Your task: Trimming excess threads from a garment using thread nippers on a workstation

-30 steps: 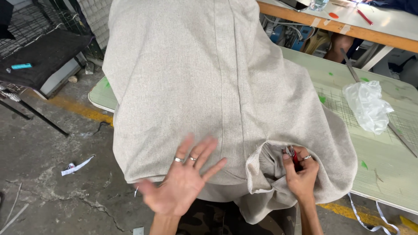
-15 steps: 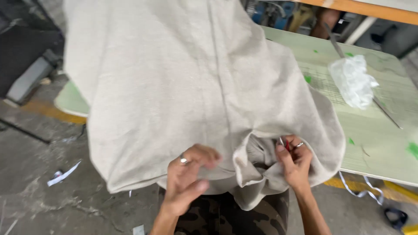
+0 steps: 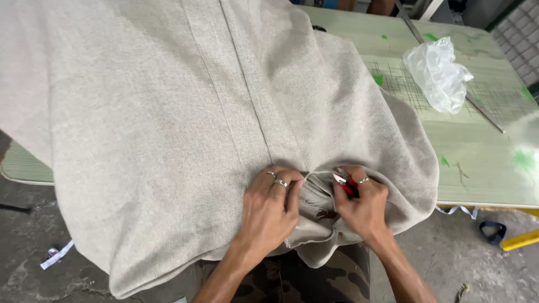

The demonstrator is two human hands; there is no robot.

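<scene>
— What lies on the counter [image 3: 477,168]?
— A beige garment [image 3: 168,112]. The left hand [image 3: 269,210] presses its bunched near edge; the right hand [image 3: 359,205] grips red-handled snips [image 3: 345,184] there. A crumpled plastic bag [image 3: 438,73] lies far right.

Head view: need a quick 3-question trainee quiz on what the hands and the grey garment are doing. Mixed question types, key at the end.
1. True or false: the left hand rests flat on the grey garment.
2. What does the right hand hold?
A. red-handled snips
B. a pencil
C. a tape measure
3. What lies on the green table beyond the garment?

Key: 1 true; 2 A; 3 a crumpled clear plastic bag.
</scene>
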